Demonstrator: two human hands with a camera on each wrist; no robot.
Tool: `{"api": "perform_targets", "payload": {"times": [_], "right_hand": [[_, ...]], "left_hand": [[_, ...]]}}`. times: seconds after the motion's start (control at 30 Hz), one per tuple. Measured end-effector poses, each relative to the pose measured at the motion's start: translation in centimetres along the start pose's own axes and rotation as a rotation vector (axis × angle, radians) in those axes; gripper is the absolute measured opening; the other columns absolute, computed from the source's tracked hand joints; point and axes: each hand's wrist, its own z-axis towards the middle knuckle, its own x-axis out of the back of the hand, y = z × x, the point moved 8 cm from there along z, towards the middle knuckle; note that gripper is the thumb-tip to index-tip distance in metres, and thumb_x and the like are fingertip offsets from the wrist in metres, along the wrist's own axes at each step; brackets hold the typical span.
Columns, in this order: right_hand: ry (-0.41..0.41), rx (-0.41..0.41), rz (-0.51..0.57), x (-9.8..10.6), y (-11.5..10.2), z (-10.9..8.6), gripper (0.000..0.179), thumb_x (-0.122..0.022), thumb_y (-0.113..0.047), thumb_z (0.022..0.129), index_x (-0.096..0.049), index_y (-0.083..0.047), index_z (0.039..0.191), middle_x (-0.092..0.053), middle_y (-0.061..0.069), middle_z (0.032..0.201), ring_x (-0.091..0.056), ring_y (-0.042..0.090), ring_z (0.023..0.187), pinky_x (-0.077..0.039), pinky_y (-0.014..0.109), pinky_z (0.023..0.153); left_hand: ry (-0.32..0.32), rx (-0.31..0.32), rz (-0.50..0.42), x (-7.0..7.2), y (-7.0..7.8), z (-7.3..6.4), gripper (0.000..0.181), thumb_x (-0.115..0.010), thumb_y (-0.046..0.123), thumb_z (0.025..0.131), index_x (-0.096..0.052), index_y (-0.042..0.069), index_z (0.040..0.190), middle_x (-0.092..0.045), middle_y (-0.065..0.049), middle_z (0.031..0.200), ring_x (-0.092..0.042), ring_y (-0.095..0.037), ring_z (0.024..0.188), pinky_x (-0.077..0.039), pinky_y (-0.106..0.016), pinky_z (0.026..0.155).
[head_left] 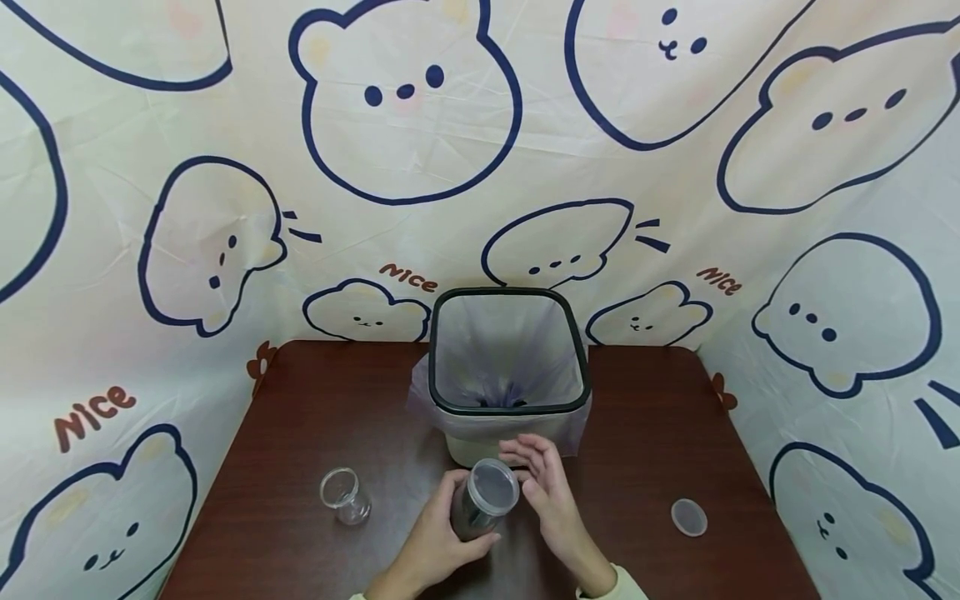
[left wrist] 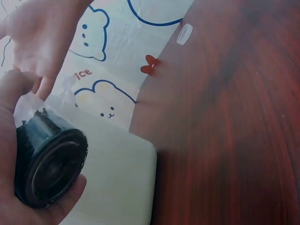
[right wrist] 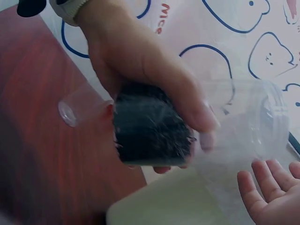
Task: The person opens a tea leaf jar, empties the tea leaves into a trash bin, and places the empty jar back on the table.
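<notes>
Head view: your left hand (head_left: 429, 537) grasps a clear jar (head_left: 480, 505) in its fingers; your right hand (head_left: 553, 498), fingers released, hovers just right; a bin (head_left: 510, 410) stands farther.

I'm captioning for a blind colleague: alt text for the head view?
A person's left hand holds a clear jar of something dark, the right hand beside it, before a lined bin on a brown table. A smaller container stands left; a round lid lies right.

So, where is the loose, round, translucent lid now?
In the head view, the loose, round, translucent lid lies on the right side of the dark reddish-brown tabletop, between the bare right hand and the tabletop's right edge.
</notes>
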Motion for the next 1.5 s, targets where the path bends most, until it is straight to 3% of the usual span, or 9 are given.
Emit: {"api": "perform_targets", "payload": {"times": [0.17,0.33,0.67,0.97,1.27,1.5], "right_hand": [[-0.028,-0.041,0.01,-0.8,0.7,-0.5,0.063,-0.052,-0.024,0.107,-0.018,0.005,0.151,-0.041,0.031,0.149,-0.047,0.026,0.137,-0.039,0.027,0.11],[-0.043,-0.055,0.059,-1.4,1.0,-0.7,0.079,-0.062,-0.026,0.103,-0.008,-0.001,0.155,-0.037,0.034,0.151,-0.045,0.026,0.14,-0.037,0.028,0.112],[-0.025,-0.036,0.014,-1.5,1.6,-0.9,0.091,-0.072,-0.03,0.096,-0.01,0.001,0.155,-0.036,0.041,0.146,-0.05,0.024,0.136,-0.042,0.028,0.108],[0.005,-0.08,-0.006,-1.7,2.6,-1.4,0.097,-0.079,-0.027,0.091,-0.013,0.003,0.154,-0.052,0.016,0.142,-0.056,0.018,0.125,-0.044,0.028,0.105],[0.078,-0.147,0.056,-1.4,3.0,-1.5,0.1,-0.084,-0.021,0.086,-0.013,0.007,0.15,-0.058,0.019,0.137,-0.059,0.016,0.123,-0.047,0.029,0.102],[0.135,-0.142,0.009,-1.6,3.1,-1.6,0.089,-0.084,-0.018,0.086,-0.019,0.012,0.14,-0.061,0.014,0.133,-0.06,0.016,0.122,-0.046,0.026,0.102]], "left_hand": [[0.007,-0.024,0.035,-0.3,0.2,0.0,0.076,-0.094,0.021,0.071,-0.048,0.016,0.131,-0.064,0.01,0.122,-0.061,-0.011,0.108,-0.048,-0.032,0.096],[0.003,-0.061,0.068,-0.5,0.4,0.2,0.076,-0.093,0.027,0.074,-0.045,0.014,0.132,-0.063,0.008,0.121,-0.061,-0.01,0.106,-0.049,-0.032,0.094],[-0.007,-0.097,0.113,-0.8,0.9,0.2,0.075,-0.092,0.028,0.077,-0.043,0.011,0.132,-0.06,0.004,0.12,-0.06,-0.011,0.105,-0.049,-0.032,0.091],[-0.01,-0.083,0.066,-0.9,1.0,0.1,0.072,-0.09,0.03,0.079,-0.044,0.012,0.13,-0.059,0.002,0.121,-0.06,-0.011,0.104,-0.051,-0.031,0.089],[0.021,-0.054,0.073,-0.8,0.9,0.2,0.071,-0.092,0.026,0.076,-0.046,0.01,0.128,-0.059,0.003,0.117,-0.059,-0.01,0.1,-0.051,-0.031,0.087],[0.028,-0.053,0.131,-0.7,1.1,0.3,0.07,-0.092,0.022,0.074,-0.046,0.008,0.126,-0.058,0.0,0.117,-0.058,-0.012,0.101,-0.051,-0.033,0.087]]}}
